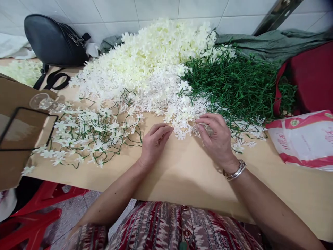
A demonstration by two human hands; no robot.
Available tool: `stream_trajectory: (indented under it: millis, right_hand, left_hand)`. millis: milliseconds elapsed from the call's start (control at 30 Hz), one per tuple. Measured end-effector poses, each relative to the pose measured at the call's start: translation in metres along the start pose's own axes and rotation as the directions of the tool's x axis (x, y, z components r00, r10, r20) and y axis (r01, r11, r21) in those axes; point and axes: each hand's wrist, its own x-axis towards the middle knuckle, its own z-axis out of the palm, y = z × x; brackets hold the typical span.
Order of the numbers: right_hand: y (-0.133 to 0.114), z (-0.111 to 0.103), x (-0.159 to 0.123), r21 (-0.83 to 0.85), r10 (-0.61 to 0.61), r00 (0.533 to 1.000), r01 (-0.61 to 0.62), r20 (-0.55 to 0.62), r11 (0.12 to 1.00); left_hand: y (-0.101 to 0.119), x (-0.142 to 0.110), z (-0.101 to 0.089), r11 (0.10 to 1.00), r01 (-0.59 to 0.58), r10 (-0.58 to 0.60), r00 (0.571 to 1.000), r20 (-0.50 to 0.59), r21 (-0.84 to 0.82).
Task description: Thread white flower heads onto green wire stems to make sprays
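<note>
From here, I guess I'm at the picking step, with the small white flowers (182, 123) between both sets of fingertips; next needs a soft pinch. The left hand (155, 144) is bunched, the right hand (217, 139) loosely curled, both tipped inward; I can't tell if either holds anything.

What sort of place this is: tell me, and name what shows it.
Likely a small workshop or a home work corner: white artificial flowers and green stems lie heaped on a plain table against a tiled wall. Which of the two, I cannot tell.
</note>
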Motion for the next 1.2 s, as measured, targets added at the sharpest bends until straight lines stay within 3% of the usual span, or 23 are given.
stream_trajectory:
  millis: [267,400,500,633,767,833,933,1067,1200]
  right_hand:
    - [0.037,0.001,0.047,-0.351,0.025,0.999,-0.032,-0.026,0.936]
    - [0.052,0.006,0.071,-0.388,0.059,0.997,-0.032,0.056,0.921]
    - [0.033,-0.003,0.074,-0.420,0.072,0.995,-0.036,0.069,0.907]
    - [-0.022,-0.017,0.051,-0.427,-0.056,0.996,0.082,0.074,0.901]
    - [-0.064,-0.009,0.011,-0.407,-0.233,0.953,0.293,0.192,0.865]
    - [-0.070,0.001,-0.006,-0.366,-0.306,0.912,0.393,0.274,0.844]
    - [-0.067,0.010,-0.022,-0.327,-0.337,0.892,0.429,0.302,0.842]
    - [-0.065,0.012,-0.025,-0.264,-0.300,0.906,0.380,0.298,0.886]
    - [-0.071,0.006,-0.022,-0.076,-0.231,0.923,0.265,0.307,0.961]
  left_hand:
    - [-0.002,0.003,0.001,0.986,-0.122,0.129,0.989,0.068,-0.110]
    - [0.000,0.001,-0.001,0.992,-0.063,0.072,0.994,0.084,-0.112]
    - [0.003,0.001,-0.003,0.999,-0.004,0.007,0.997,0.081,-0.043]
    - [0.007,0.002,-0.006,1.000,-0.010,0.009,0.999,0.033,0.008]
    - [0.008,0.003,-0.005,0.976,0.061,-0.037,0.993,0.114,-0.211]
    - [0.008,0.002,-0.004,0.939,0.138,-0.083,0.980,0.183,-0.315]
    - [0.007,0.000,-0.002,0.874,0.290,-0.221,0.952,0.211,-0.391]
    - [0.007,-0.001,-0.003,0.685,0.463,-0.366,0.886,0.284,-0.563]
    - [0.006,0.002,-0.006,0.557,0.473,-0.385,0.875,0.292,-0.683]
